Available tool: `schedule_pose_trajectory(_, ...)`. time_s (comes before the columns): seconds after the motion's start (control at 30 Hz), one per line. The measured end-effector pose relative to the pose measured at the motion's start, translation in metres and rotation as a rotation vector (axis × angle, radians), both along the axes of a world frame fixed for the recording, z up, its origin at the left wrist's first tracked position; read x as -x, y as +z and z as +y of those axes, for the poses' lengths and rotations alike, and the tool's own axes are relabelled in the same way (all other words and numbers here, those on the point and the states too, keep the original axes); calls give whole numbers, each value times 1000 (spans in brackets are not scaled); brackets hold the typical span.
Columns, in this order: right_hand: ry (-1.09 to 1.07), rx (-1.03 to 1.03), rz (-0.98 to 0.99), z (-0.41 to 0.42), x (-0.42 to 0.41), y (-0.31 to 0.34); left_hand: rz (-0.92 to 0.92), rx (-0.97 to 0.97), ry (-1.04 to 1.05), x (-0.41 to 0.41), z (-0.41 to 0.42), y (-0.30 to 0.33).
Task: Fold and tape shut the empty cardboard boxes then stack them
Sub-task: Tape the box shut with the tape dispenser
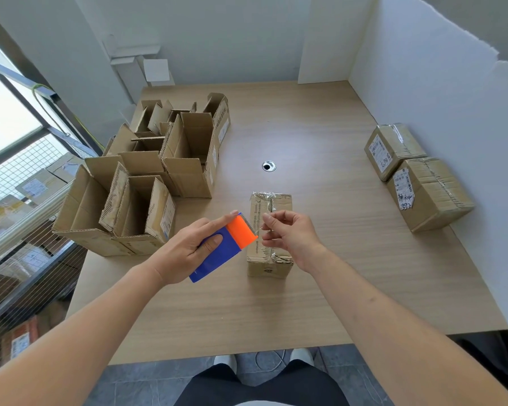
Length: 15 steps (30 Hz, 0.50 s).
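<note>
The wooden worktop (320, 288) fills most of the view, with white partition walls along its far and right edges. A cluster of open boxes (147, 177), flaps standing up, crowds the worktop's left edge from the middle toward the far left corner. Two sealed boxes (417, 174) bearing white shipping labels sit side by side, touching, against the right edge. Near the middle of the worktop, toward the near side, lies the closed box (269, 235), long and narrow, with clear tape running along its top seam and crumpled at both ends. A small round cable hole (269, 165) sits in the worktop just beyond it. The left hand (188, 247) grips a blue and orange tape dispenser (223, 247) just left of the closed box, thumb through the blue handle opening and index finger laid straight along the orange toothed end. The right hand (288, 232) hovers over the closed box, its fingers (269, 221) curled, thumb and forefinger pinching the free end of clear tape beside the dispenser's toothed edge.
</note>
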State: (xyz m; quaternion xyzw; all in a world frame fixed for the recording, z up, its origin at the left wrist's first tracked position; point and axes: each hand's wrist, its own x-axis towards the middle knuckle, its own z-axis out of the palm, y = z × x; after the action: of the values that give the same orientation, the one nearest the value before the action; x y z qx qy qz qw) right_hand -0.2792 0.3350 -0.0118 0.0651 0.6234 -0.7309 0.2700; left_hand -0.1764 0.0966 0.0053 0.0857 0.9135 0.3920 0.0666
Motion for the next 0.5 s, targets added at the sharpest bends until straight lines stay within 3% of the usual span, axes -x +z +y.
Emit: schedule_pose_trajectory(0.5, -100, -78, 51, 12, 3, -15, -17, 58, -43, 11, 10, -7)
